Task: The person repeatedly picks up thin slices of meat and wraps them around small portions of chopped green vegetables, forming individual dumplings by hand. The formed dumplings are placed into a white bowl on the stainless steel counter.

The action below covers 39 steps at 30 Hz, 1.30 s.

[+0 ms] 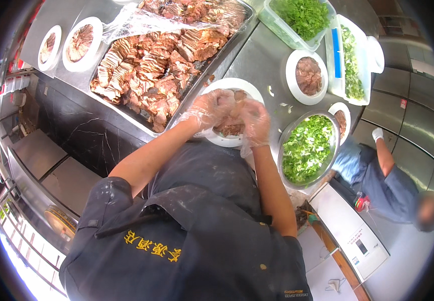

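Observation:
Both hands wear thin clear plastic gloves over a white bowl (222, 142) near the counter's front edge. Sliced cooked meat (227, 129) lies in the bowl. My left hand (212, 107) is over the bowl's left side, fingers curled at some meat slices (239, 103). From the right side, my right hand (255, 122) pinches at the same slices; the fingertips partly hide them. To the left, a large metal tray (126, 117) bears heaped sliced meat (145, 75), its far part under clear plastic wrap (141, 23).
At right stand a metal bowl of chopped greens (307, 150), another bowl of meat (308, 77), and plastic tubs of cilantro (303, 17) and chopped scallion (352, 64). Two meat bowls (82, 44) sit far left. A co-worker (382, 184) is at right, near steel cabinets (394, 101).

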### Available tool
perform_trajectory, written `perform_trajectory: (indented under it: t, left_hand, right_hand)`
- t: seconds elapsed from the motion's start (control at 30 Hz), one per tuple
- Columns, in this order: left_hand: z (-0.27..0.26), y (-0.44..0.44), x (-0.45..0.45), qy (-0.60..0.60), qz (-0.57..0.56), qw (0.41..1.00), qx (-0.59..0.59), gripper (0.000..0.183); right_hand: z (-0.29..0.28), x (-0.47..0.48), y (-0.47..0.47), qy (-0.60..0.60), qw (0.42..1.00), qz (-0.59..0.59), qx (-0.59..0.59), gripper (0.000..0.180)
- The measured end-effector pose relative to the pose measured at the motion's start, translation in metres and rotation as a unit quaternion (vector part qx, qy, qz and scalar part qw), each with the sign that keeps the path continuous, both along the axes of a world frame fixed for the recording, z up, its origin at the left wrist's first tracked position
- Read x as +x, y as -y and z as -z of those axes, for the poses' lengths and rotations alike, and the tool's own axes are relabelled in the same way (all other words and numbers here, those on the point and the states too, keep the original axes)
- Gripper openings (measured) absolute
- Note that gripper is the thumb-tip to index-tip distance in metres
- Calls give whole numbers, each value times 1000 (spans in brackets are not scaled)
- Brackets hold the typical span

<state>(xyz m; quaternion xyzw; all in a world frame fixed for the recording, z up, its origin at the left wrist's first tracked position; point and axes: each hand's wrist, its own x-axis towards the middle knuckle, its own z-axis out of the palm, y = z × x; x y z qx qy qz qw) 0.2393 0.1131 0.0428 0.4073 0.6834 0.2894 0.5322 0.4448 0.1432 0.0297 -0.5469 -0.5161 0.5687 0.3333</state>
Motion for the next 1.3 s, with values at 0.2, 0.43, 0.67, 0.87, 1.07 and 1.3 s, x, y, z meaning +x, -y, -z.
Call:
perform_trajectory:
  t: [0.2, 0.43, 0.67, 0.87, 1.07, 1.3]
  left_hand:
    - [14, -8, -1, -63, 58, 996, -20, 42]
    - [2, -22, -1, 26, 11, 999, -41, 38]
    - [34, -27, -20, -59, 80, 995, 15, 33]
    - [46, -41, -22, -114, 186, 973, 74, 31]
    - [26, -58, -17, -114, 298, 944, 84, 26]
    - [10, -75, -1, -135, 334, 933, -14, 24]
  right_hand:
    - [17, 21, -20, 33, 998, -39, 32, 35]
    - [2, 1, -33, -11, 994, -70, -83, 33]
    - [-9, 9, -37, 382, 886, -237, 115, 35]
    - [-1, 12, -39, 316, 912, -249, 85, 25]
    - [-5, 26, -37, 212, 941, -249, 84, 21]
    - [7, 22, -25, 214, 956, -177, 92, 29]
